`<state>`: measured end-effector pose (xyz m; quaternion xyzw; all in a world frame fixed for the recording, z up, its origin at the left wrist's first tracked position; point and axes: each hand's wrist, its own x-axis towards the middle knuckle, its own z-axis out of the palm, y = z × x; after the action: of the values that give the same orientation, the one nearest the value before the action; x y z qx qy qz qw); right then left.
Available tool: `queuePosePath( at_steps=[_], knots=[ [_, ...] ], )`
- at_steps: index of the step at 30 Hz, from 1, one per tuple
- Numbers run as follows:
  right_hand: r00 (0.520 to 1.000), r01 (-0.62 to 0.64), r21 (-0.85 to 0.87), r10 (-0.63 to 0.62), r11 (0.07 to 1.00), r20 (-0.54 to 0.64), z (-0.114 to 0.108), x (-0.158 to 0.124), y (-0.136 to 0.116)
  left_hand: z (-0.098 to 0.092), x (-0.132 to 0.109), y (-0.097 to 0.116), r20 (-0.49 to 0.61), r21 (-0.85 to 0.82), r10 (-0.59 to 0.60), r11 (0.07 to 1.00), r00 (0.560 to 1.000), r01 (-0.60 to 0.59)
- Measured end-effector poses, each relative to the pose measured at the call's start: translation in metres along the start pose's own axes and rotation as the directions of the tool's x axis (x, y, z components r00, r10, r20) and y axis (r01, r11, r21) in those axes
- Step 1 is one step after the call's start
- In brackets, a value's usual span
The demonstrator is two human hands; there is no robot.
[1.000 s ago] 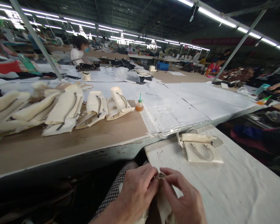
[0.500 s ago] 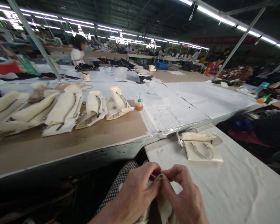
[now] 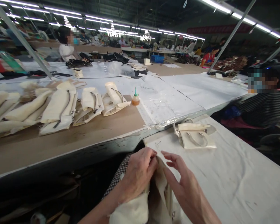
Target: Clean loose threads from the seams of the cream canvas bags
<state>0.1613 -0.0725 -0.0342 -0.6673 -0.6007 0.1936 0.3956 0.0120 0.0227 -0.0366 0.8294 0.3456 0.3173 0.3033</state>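
Observation:
My left hand is closed in a pinch on the top edge of a cream cloth bag piece, which hangs over my lap. Its tan inner side gapes below the pinch, and its lower part runs out of view. My right hand is beside the piece with its fingers apart. The right thumb lies along the cloth's edge; whether it presses on it I cannot tell. Beyond my hands, a cream handbag with a looped handle stands on the pale covered table.
Several cream bag pieces with dark zips lie in a row on the brown board. A small bottle of amber liquid stands by white paper sheets. A person in a striped top sits at right; others work farther back.
My right hand has come away from the pinch and its fingers have spread. My left hand keeps hold, and the bag piece now gapes wider. The view has shifted slightly right.

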Motion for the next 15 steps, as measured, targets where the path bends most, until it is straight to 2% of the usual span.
queuePosePath(
  at_steps=[2, 4, 6, 8, 10, 12, 15],
  knots=[
    [0.991, 0.048, -0.137, -0.065, 0.989, -0.116, 0.007, -0.024, -0.001, 0.002, 0.006, -0.005, -0.010, 0.074, -0.006, 0.997, 1.000, 0.007],
    [0.970, 0.023, -0.185, -0.066, 0.983, -0.234, 0.021, -0.052, -0.002, 0.003, 0.013, -0.009, -0.022, 0.131, -0.031, 0.991, 0.999, 0.034],
    [0.956, -0.033, -0.158, -0.014, 0.987, -0.292, 0.036, -0.075, -0.001, 0.003, 0.018, -0.010, -0.019, 0.149, -0.047, 0.988, 0.999, 0.049],
    [0.951, -0.113, -0.061, 0.091, 0.992, -0.295, 0.046, -0.091, 0.002, 0.001, 0.022, -0.008, 0.026, 0.143, -0.035, 0.989, 0.999, 0.031],
    [0.949, -0.200, 0.090, 0.216, 0.976, -0.228, 0.045, -0.096, 0.005, -0.002, 0.022, -0.004, 0.098, 0.125, -0.012, 0.992, 0.995, -0.001],
    [0.947, -0.272, 0.259, 0.306, 0.927, -0.101, 0.034, -0.094, 0.005, -0.008, 0.020, 0.001, 0.160, 0.110, 0.010, 0.994, 0.987, -0.028],
    [0.947, -0.317, 0.437, 0.304, 0.842, 0.101, 0.003, -0.084, -0.001, -0.021, 0.010, 0.008, 0.213, 0.107, 0.035, 0.992, 0.976, -0.059]
  ],
)
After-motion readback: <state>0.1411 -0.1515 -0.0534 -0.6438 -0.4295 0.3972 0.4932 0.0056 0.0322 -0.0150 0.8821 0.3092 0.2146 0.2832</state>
